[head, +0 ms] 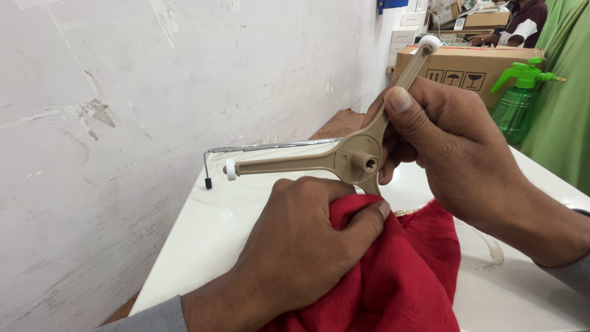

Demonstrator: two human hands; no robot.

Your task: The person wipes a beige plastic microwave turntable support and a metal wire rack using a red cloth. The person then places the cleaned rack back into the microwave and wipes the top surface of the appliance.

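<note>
Both hands closed: right hand (458, 144) grips one arm of a tan 3-arm roller ring (355, 158) at frame center, thumb along the arm; left hand (301, 246) bunches red cloth (405, 276) against its lower arm, bottom center. Below is a white tabletop (203, 240); thin metal rod (270, 147) sits center-left, cardboard box (467, 67) & green spray bottle (519, 98) upper right.

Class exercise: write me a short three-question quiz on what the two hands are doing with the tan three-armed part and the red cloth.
1. True or false: the left hand presses the red cloth.
2. Which hand grips the tan three-armed roller part?
3. What caps the part's arm tips: A white wheels, B black hooks, C nothing?

Key: 1 true. 2 the right hand. 3 A.
</note>
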